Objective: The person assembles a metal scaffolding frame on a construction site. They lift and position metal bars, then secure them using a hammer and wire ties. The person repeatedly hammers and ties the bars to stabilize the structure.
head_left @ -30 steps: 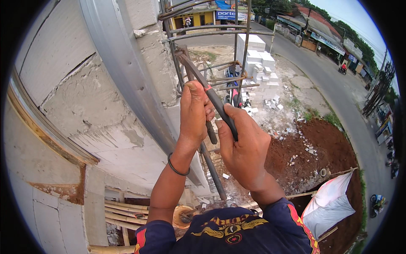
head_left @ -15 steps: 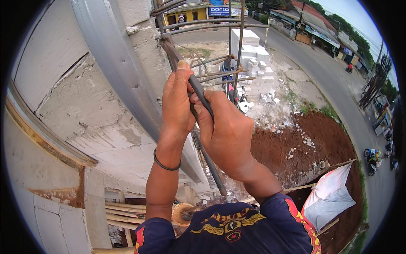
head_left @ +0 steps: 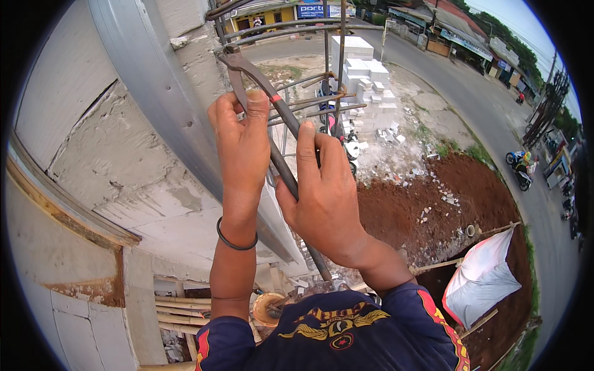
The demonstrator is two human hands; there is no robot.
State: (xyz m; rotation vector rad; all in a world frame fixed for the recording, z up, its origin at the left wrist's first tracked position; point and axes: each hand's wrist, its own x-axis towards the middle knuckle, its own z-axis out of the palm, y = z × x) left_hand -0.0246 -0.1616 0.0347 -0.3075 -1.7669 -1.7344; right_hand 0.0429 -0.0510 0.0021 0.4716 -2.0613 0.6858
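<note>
Head view: the left hand (head_left: 240, 157) and right hand (head_left: 328, 191) are curling fingers around separate handles of dark, long-handled steel pincers (head_left: 285, 114), their head sitting beside a brown steel-rod cage (head_left: 341, 55); uneven squeezing would be risking a slip.

I am watching a wall (head_left: 124, 164) standing left of my grip on the pincers (head_left: 284, 112). Rebar (head_left: 341, 62) is rising just ahead, blocks (head_left: 366, 71) are sitting beyond, a sheet (head_left: 479, 278) lying lower right.

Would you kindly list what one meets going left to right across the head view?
Brown wooden edging, bamboo poles, left hand, right hand, white sheet. Pincers overlap both hands, so I omit them.
</note>
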